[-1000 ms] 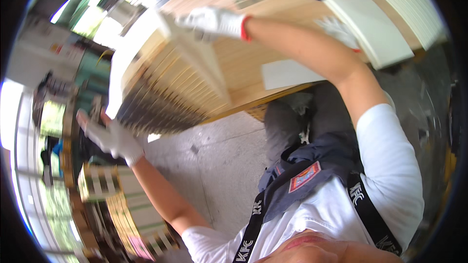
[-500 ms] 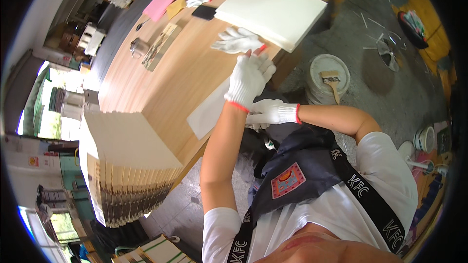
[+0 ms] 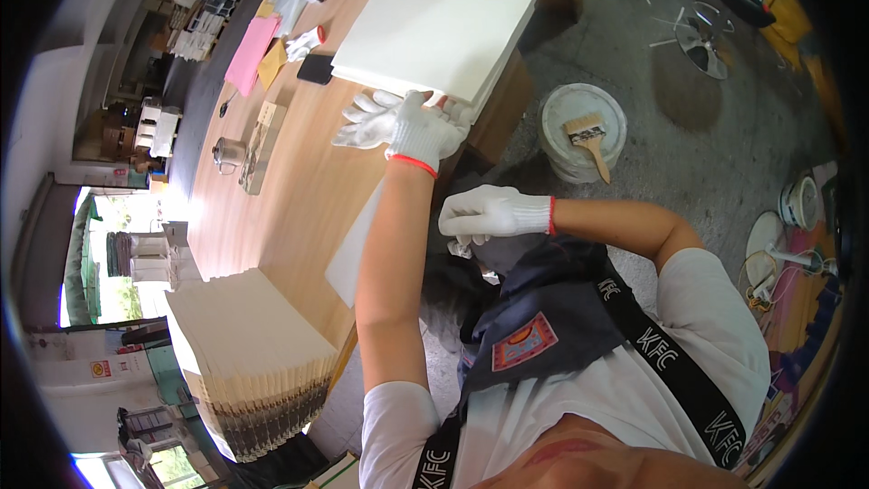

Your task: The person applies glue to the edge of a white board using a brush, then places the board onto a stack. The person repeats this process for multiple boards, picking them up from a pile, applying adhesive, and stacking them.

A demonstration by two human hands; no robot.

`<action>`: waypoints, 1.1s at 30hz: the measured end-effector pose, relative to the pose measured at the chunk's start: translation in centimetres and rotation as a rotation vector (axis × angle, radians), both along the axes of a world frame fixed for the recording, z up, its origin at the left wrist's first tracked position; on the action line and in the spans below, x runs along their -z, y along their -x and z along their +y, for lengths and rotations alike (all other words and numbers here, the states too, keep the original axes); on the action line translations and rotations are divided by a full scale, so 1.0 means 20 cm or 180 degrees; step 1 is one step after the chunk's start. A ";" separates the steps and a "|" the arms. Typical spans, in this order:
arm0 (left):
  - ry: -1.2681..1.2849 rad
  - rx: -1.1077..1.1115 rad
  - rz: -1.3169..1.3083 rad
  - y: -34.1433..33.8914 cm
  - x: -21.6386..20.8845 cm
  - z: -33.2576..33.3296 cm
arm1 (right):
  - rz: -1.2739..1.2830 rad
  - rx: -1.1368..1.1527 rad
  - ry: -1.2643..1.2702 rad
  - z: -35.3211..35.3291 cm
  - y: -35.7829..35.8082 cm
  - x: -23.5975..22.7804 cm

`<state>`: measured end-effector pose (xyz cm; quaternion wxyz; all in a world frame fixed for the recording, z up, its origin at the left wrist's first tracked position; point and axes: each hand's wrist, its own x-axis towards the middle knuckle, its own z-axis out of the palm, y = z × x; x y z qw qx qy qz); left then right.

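Observation:
My left hand (image 3: 427,129), in a white knitted glove with bare fingertips, reaches to the near edge of a thick stack of white sheets (image 3: 434,32). Its fingers are bent against that edge; part of the grip is hidden. Just left of it lies a loose white glove (image 3: 366,118), its cuff covered by my hand. My gloved right hand (image 3: 493,213) hovers in front of my apron with fingers curled; what they hold, if anything, is hidden. Beside my left forearm, a white sheet (image 3: 351,249) lies on the wooden table (image 3: 290,208).
A fanned stack of cards (image 3: 253,330) stands at the table's near left. Farther up are a metal cup (image 3: 228,156), a black phone (image 3: 315,69) and a pink sheet (image 3: 252,50). On the floor right stands a bucket (image 3: 566,163) with a brush (image 3: 587,136) across it.
My left hand has moved from beside the loose glove to the stack's near edge, now over the glove's cuff. My right hand has come apart from the left. The whole view has shifted.

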<state>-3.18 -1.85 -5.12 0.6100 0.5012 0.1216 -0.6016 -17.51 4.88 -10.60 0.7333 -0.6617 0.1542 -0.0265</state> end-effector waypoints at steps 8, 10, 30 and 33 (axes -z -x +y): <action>0.0540 0.0166 -0.0530 -0.07 0.03 -0.22 | 0.0073 0.0977 0.1218 -0.40 0.06 -0.18; 0.0616 0.0374 -0.0931 -0.13 0.11 -0.26 | 0.0450 0.0695 0.1309 -0.52 0.05 -0.19; 0.1400 0.1114 -0.2551 -1.10 -0.09 0.62 | 0.0229 0.1154 -0.0074 -1.00 -0.20 -0.22; 0.0996 0.0897 -0.2923 -1.19 -0.08 1.01 | -0.0457 0.0748 0.0482 -0.82 -0.43 -0.14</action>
